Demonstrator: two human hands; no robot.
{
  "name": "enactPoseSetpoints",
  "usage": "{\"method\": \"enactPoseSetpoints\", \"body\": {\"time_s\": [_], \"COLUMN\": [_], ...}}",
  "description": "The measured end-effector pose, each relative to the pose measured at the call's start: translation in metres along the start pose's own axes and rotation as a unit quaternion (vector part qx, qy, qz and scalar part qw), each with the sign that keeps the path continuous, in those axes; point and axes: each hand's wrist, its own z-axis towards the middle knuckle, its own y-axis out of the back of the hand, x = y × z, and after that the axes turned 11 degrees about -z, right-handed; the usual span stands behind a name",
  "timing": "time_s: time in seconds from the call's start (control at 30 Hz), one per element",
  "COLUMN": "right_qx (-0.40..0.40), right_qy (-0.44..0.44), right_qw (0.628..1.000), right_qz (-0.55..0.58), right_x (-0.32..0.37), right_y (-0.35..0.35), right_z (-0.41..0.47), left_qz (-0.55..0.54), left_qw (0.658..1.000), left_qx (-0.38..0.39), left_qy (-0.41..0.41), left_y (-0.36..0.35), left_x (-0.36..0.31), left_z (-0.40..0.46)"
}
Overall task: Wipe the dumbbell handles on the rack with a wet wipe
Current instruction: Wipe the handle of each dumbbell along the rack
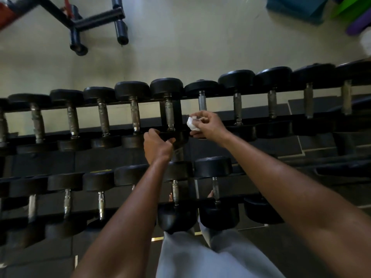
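Two rows of dumbbells fill the rack (112, 102), handles pointing my way. My left hand (157, 146) curls its grip round the near head of one upper-row dumbbell (169, 113), I judge to steady it. Just right, my right hand (208, 125) pinches the balled wet wipe (192, 123), held off the metal, beside the next handle (202, 100), probably ready to rub.

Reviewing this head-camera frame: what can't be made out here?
- Whether the wet wipe in the right hand touches a handle: unclear.
- Near head of the dumbbell: partly covered by the left hand.
- Upper rack ends: cut off by both frame edges.
- Weight markings: too dark.
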Motion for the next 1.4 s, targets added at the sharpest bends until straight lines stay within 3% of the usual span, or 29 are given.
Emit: {"method": "enactPoseSetpoints", "body": {"time_s": [0.1,0.23,0.47,0.6,0.7,0.87,1.13,1.4], "right_qx": [-0.017,-0.029,-0.101,-0.105,-0.051,0.028,0.123,0.113], "right_qy": [-0.033,-0.059,-0.001,0.107,0.195,0.295,0.282,0.231], "right_qw": [0.999,0.995,0.982,0.927,0.878,0.756,0.62,0.565], "right_qz": [0.039,0.07,-0.157,-0.344,-0.434,-0.584,-0.722,-0.784], "right_x": [-0.011,-0.027,-0.046,-0.037,-0.03,-0.033,-0.005,0.01], "right_y": [0.026,0.061,0.102,0.103,0.093,0.085,0.065,0.038], "right_z": [-0.003,-0.005,0.004,0.02,0.043,0.076,0.107,0.101], "left_qz": [-0.014,-0.028,-0.049,-0.087,-0.113,-0.175,-0.214,-0.191], "left_qw": [0.998,0.995,0.998,0.996,0.993,0.982,0.973,0.978], "left_qx": [0.027,0.069,0.022,-0.006,-0.012,-0.032,-0.05,-0.036], "left_qy": [-0.056,-0.069,0.022,0.035,0.042,0.068,0.074,0.08], "left_y": [-0.03,-0.075,-0.119,-0.121,-0.123,-0.13,-0.135,-0.129], "left_x": [-0.011,-0.037,-0.051,-0.047,-0.044,-0.032,-0.027,-0.037], "left_z": [-0.026,-0.038,-0.026,-0.027,-0.029,-0.03,-0.028,-0.033]}}
